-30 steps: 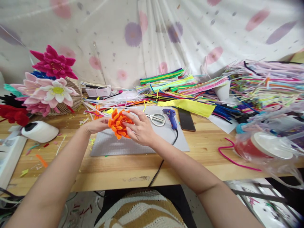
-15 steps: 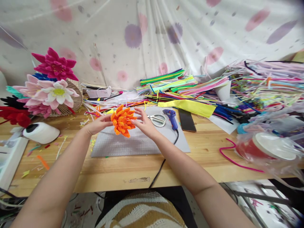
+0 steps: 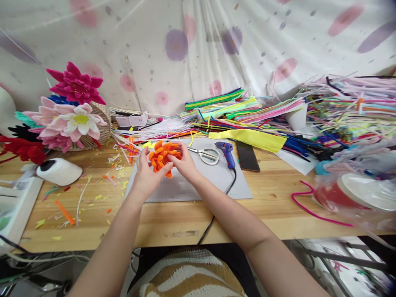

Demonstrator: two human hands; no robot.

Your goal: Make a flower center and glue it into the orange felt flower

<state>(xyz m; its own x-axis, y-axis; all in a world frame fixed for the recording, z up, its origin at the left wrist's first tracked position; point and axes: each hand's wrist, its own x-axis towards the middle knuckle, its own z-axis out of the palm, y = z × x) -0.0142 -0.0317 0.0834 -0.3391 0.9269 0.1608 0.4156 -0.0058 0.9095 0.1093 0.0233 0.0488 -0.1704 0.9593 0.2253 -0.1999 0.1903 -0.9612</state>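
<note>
Between my two hands is an orange pipe-cleaner flower (image 3: 161, 156) with many layered petals, held above the grey cutting mat (image 3: 198, 187). My left hand (image 3: 147, 175) curls round its near left side, thumb on the petals. From the right, my right hand (image 3: 185, 163) grips the petals with thumb and fingers. Parts of the flower are hidden behind the fingers. Just right of my right hand lie scissors (image 3: 208, 156) with pale handles. A blue-purple hot glue gun (image 3: 227, 154) rests beside them, its black cord running to the table's front edge.
Finished flowers (image 3: 78, 121) stand at the left, near a white thread cone (image 3: 59, 171). Bundles of coloured pipe cleaners (image 3: 222, 109) line the back. A dark phone (image 3: 248, 156) and yellow sheet (image 3: 250, 139) lie right of centre. A plastic-wrapped red spool (image 3: 337, 194) sits far right. Scraps litter the left.
My left hand has shifted from the flower's far left side to its near side, thumb now across the petals. The flower is turned and tilted differently. The view has shifted slightly.
</note>
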